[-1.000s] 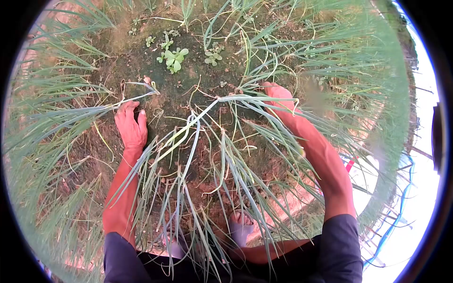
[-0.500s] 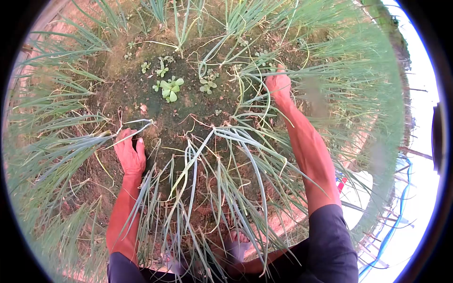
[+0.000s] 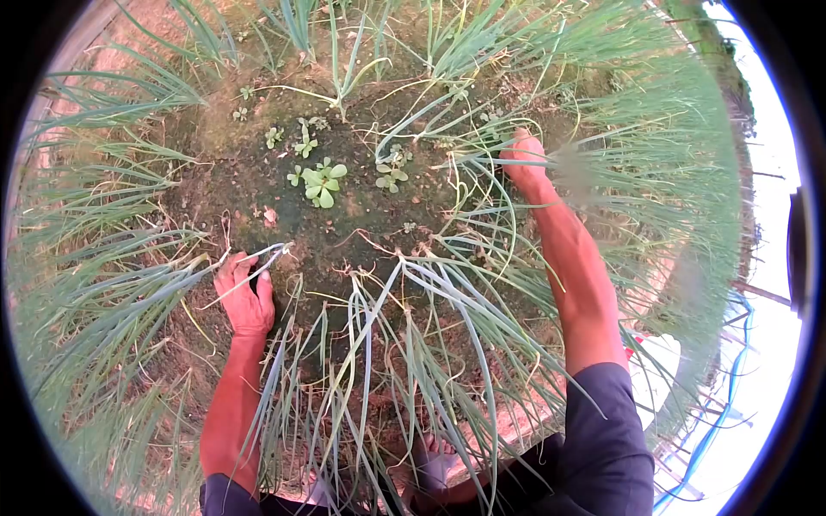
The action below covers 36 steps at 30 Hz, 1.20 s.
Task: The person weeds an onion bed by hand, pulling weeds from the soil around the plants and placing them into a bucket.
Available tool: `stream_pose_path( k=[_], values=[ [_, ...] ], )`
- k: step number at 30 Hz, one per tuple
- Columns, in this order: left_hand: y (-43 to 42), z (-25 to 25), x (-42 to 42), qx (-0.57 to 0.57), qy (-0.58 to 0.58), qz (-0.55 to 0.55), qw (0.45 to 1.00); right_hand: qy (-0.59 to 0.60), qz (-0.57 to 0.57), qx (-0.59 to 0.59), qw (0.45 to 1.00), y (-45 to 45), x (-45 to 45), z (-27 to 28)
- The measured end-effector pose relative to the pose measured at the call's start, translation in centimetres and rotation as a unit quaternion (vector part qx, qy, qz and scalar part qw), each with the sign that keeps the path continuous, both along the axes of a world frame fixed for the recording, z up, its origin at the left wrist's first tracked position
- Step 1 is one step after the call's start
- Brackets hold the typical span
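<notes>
My left hand (image 3: pixel 245 294) rests low at the left, beside the base of a clump of long green leaves (image 3: pixel 163 277). Its thumb is apart from the fingers, and a thin bent leaf crosses over them. Farther out on the right, my right hand (image 3: pixel 525 159) is bent down among the leaves of another clump (image 3: pixel 477 157); its fingertips are hidden, and what they hold cannot be made out. Between the hands, bare dark soil (image 3: pixel 284 202) shows, with a small broad-leaved plant (image 3: pixel 322 184) on it.
Several leafy clumps (image 3: pixel 413 344) fan out toward my feet (image 3: pixel 434 456). More clumps (image 3: pixel 344 86) stand at the far side. A white container (image 3: pixel 656 374) with a red part lies beyond my right arm, near a blue hose (image 3: pixel 731 387).
My right hand has moved forward from the nearer clump to a farther one. My left hand stays beside its clump. The view has shifted, so the soil and plants sit lower in it.
</notes>
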<state>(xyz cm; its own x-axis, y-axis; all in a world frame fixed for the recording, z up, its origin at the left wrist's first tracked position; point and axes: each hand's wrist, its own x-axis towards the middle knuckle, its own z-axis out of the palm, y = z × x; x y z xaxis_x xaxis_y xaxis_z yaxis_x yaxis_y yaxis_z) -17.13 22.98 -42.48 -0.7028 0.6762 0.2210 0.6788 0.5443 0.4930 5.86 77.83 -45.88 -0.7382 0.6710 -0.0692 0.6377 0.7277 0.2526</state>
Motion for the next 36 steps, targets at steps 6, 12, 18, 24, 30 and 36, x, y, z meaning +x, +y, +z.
stream_pose_path(
  k=[6, 12, 18, 24, 30, 36],
  values=[
    [0.1, 0.0, 0.0, -0.002, 0.002, 0.0, 1.0, 0.14, 0.076, -0.066, 0.985, -2.5, -2.3, 2.5],
    [0.0, -0.1, 0.1, -0.006, -0.002, 0.001, 1.0, 0.245, -0.096, -0.139, 0.955, -3.6, -4.8, 1.6],
    [-0.1, 0.0, 0.0, -0.02, -0.004, -0.002, 1.0, 0.309, -0.179, -0.119, 0.926, 0.0, -3.4, -3.8],
    [-0.2, -0.3, 0.0, -0.024, 0.0, 0.002, 1.0, 0.288, -0.112, -0.028, 0.951, -0.7, -4.0, 1.4],
    [-0.3, -0.4, -0.2, -0.038, -0.006, 0.003, 0.999, 0.111, -0.013, -0.052, 0.992, 1.5, -6.5, 0.7],
    [-0.2, -0.3, -0.2, -0.022, 0.001, 0.002, 1.0, 0.019, -0.007, -0.001, 1.0, 0.2, -9.0, 2.9]
  ],
)
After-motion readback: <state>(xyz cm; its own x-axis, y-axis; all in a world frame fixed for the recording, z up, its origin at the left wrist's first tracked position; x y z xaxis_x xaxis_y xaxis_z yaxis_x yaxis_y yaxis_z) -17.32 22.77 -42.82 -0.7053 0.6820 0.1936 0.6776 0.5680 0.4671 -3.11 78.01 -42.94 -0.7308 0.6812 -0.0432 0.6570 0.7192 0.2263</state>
